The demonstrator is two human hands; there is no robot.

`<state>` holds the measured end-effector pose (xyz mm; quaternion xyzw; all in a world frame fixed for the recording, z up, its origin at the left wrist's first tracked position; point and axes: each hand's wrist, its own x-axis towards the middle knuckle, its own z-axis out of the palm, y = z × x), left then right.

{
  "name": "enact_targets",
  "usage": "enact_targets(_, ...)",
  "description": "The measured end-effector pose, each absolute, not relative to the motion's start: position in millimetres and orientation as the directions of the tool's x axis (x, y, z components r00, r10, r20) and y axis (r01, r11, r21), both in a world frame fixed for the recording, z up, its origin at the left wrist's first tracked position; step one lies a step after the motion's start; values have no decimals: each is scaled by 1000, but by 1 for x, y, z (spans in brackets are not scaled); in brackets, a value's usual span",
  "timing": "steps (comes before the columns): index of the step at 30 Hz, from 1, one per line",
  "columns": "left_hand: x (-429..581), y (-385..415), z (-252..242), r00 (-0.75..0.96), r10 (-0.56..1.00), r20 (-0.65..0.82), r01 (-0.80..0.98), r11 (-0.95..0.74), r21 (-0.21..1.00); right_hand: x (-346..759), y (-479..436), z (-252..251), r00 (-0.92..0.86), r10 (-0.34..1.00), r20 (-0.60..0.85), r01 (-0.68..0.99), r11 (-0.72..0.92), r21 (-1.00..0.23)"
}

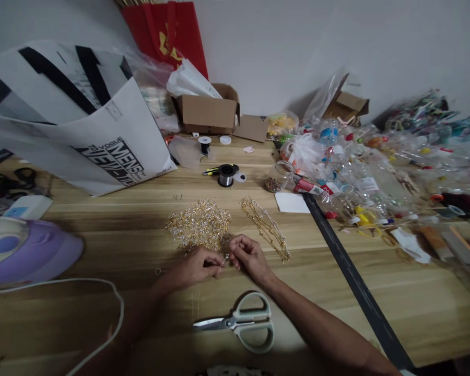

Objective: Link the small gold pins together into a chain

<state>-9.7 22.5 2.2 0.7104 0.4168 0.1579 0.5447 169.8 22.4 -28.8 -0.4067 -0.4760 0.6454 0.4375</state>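
Currently, the left hand (199, 269) and right hand (250, 257) meet over the light wood-grain table (434, 313), fingers curled and nearly closed. Left thumb and index finger pinch 1 end of a small, shiny, silver-toned beaded piece (225, 258); right fingertips close at its other end, the exact grip partly hidden. The piece sits between the 2 hands, just in front of a loose heap of gold-and-clear beaded bits (199, 223); its details are too small to read. Right of the heap, apart from it, several slender gold beaded strands (264, 224) lie stretched out lengthwise. Nearer the wearer, 1 pair of scissors with pale grey-green handles (230, 323) rests on its side, blades pointing left, touched by neither hand. Behind the heap stands a black spool of silver wire (226, 177); to its right, a clear jar with small beads at the bottom (278, 180) stands behind a white rectangular card (291, 202). A long, flat black strip (354, 277) runs diagonally right of the right forearm. Beyond it spreads a jumble of clear plastic bottles (379, 180). Far left, a large white paper bag with black lettering (141, 125) stands upright.
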Motion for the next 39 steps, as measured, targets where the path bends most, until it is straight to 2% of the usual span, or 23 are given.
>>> enact_targets(4, -18, 23, 3, 640, 751, -159, 433, -182, 883, 170, 21, -29, -333, 936, -112, -116, -159, -980)
enact_targets(8, -20, 25, 1, 616, 777, -130, 431, -195, 881, 170, 18, -29, -381, 920, -95, -78, -135, -988)
enact_targets(11, -17, 26, -3, 527, 838, -146, 391, -86, 917, 169, 16, -28, -408, 909, -90, -68, -129, -989)
enact_targets(16, -7, 24, -13, 479, 856, -194, 112, 159, 981, 167, 14, -28, -430, 898, -91, -68, -132, -989)
enact_targets(21, -1, 21, -19, 464, 854, -234, 22, 253, 967, 166, 13, -29, -420, 905, -69, -47, -98, -994)
enact_targets(28, -3, 21, -21, 461, 841, -282, 54, 290, 955, 167, 13, -27, -401, 914, -58, -22, -73, -997)
enact_targets(39, -3, 22, -16, 407, 860, -308, 169, 261, 950, 166, 14, -29, -325, 945, -43, -137, -92, -986)
